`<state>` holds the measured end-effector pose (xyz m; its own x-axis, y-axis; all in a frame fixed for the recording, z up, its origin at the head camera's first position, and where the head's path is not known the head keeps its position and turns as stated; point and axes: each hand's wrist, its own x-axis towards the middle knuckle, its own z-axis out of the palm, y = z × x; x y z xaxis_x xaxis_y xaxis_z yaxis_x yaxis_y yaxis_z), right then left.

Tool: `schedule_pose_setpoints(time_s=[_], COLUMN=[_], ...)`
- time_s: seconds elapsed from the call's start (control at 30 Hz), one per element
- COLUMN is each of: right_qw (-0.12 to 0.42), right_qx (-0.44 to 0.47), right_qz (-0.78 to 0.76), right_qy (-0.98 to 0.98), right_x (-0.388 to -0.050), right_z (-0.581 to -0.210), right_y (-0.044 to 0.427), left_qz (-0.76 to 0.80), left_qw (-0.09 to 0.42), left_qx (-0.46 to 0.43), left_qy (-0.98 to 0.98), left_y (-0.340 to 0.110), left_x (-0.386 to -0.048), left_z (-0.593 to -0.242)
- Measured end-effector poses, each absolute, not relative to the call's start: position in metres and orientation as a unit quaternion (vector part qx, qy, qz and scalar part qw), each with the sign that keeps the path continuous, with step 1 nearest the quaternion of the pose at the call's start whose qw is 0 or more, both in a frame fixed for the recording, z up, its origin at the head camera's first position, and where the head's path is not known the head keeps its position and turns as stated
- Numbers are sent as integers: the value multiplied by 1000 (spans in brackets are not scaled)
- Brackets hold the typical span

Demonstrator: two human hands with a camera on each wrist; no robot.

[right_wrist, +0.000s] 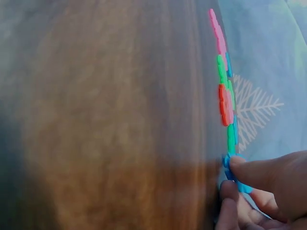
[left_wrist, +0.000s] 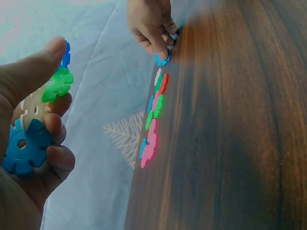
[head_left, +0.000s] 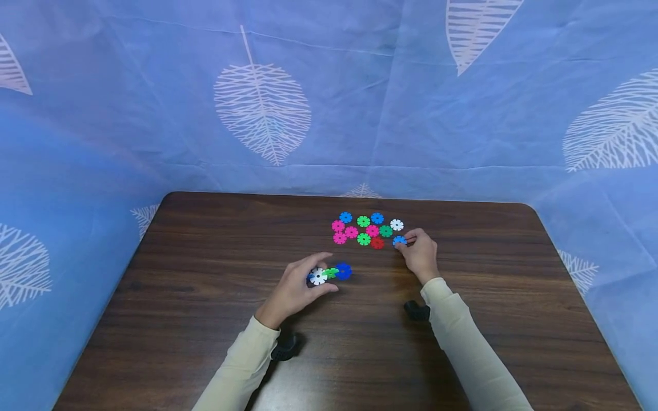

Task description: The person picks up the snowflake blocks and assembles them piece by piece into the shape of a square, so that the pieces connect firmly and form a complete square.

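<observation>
In my left hand is a short chain of joined notched plastic discs. It runs from a light-blue disc by the palm through a white disc and a green disc to a dark-blue disc at the far end. Thumb and curled fingers lie around the chain in the left wrist view. At the right end of the loose discs, my right hand pinches a blue disc between thumb and fingers. Whether this disc still touches the tabletop I cannot tell.
Several loose notched discs lie flat near the table's back, among them a red disc, a white loose disc and a pink disc. The dark wooden table meets a blue leaf-patterned cloth behind it.
</observation>
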<state>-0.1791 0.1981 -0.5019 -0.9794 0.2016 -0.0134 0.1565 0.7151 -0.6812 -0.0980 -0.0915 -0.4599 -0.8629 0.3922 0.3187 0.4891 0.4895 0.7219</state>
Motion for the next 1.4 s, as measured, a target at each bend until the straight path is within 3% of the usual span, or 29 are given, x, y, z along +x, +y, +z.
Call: schedule_pose_setpoints(time_s=[0.23,0.63,0.93,1.4], right_qw=[45,-26,-114,-126], right_qx=[-102,-62,-4,110], right_qz=[410,498,605,624], right_qy=[-905,-865,-788,-763], right_x=[-172,-144,-121,-100], right_z=[-504,-497,-481,-457], right_y=[201,208,195,159], left_qz=[-445,-412,-415,-417], left_qw=[68,88,66,59], left_qx=[-264,-251,-253,-271], left_qy=[-853,-871,-871,-866], left_y=[-91,-91,-89,-85], left_x=[-97,-96,-95,-94], left_z=[-462,-462,-461,-459])
